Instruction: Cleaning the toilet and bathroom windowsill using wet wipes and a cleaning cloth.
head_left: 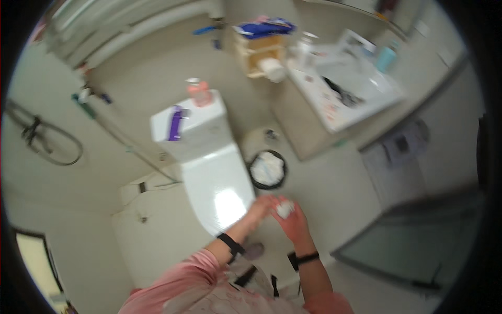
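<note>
Above pale floor [319, 191], hands [260, 211] [294, 224] near toilet [212, 175].

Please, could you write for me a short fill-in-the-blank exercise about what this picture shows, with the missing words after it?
1. The small thing in the right hand is ____ in colour.
2. The toilet lid is ____, not open.
3. In the picture, the bin is to the ____ of the toilet lid.
4. The flat object beside the pump bottle is ____ in colour.

Missing words: white; closed; right; purple.
</note>
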Motion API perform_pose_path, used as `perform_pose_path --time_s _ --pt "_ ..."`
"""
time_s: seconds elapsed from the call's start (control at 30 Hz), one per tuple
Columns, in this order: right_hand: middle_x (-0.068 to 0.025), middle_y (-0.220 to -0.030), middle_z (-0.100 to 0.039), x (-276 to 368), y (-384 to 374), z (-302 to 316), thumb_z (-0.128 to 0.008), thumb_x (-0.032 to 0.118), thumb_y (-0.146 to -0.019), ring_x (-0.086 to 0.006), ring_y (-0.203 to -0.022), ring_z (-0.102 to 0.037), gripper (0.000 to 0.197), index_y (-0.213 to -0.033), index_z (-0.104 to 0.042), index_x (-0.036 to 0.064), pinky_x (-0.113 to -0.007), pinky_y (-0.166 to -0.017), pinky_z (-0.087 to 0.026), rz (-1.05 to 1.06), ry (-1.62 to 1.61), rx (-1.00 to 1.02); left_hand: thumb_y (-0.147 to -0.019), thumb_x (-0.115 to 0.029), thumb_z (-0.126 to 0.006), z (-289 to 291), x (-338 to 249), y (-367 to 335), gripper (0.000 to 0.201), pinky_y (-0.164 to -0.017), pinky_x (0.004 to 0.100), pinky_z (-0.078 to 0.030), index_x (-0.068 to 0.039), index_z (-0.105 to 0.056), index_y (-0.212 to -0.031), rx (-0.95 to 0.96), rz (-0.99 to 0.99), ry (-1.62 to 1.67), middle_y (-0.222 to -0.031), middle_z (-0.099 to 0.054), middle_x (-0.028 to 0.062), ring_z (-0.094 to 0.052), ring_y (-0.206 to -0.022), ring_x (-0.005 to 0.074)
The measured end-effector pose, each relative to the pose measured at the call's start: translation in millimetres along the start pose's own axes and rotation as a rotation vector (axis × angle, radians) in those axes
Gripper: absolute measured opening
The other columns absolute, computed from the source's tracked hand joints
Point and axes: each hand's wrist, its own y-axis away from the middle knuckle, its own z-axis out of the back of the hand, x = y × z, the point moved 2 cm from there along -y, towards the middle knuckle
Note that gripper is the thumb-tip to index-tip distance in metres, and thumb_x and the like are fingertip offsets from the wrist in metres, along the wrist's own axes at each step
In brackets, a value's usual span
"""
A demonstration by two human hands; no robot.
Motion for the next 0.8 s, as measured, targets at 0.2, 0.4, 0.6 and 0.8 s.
perform_pose_path --time_s 0.2,0.4,0.6,0.8 --pt "-0.0149 -0.148 -0.042 96 24 -57 -0.030 0.043 -0.105 -0.0240 -0.139 -0.038 0.062 -0.146 -0.034 -0.0040 -0.042 -0.117 -0.027 0.168 0.212 0.032 -0.100 -0.027 -0.053 -94 -100 21 0.031 -0.095 0.0373 -0.049 -0.006 -0.058 -0.122 0.152 -0.029 0.200 -0.119 -0.062 0.0041 -0.058 -0.110 0.0175" --pt "-0.0121 -0.148 -0.044 185 56 -52 -0.023 0.039 -0.106 -0.0196 -0.137 -0.038 0.060 -0.146 -0.038 -0.0035 -0.035 -0.116 -0.025 0.306 0.445 -0.040 -0.097 -0.027 -0.062 -200 -116 2 0.038 -0.084 0.0310 -0.053 -0.004 -0.054 -0.127 0.278 -0.024 0.039 -0.112 -0.060 0.0030 -0.058 -0.099 0.0131" --pt "-0.0116 -0.141 -0.049 291 72 -14 -0.030 0.041 -0.107 -0.0213 -0.130 -0.046 0.059 -0.145 -0.039 -0.0024 -0.039 -0.110 -0.035 0.318 0.551 -0.030 -0.096 -0.022 -0.064 -302 -118 -58 0.021 -0.068 0.0221 -0.051 -0.008 -0.058 -0.111 0.367 -0.024 0.039 -0.084 -0.056 -0.0028 -0.055 -0.073 0.0059" --pt "-0.0047 -0.103 -0.062 399 64 21 -0.038 0.039 -0.106 -0.0118 -0.090 -0.057 0.049 -0.129 -0.055 -0.0016 -0.030 -0.085 -0.048 0.376 0.638 -0.174 -0.094 -0.011 -0.060 -383 -146 -113 0.011 -0.064 0.0253 -0.047 -0.006 -0.061 -0.104 0.137 -0.141 0.071 -0.089 -0.061 0.0005 -0.055 -0.075 0.0103"
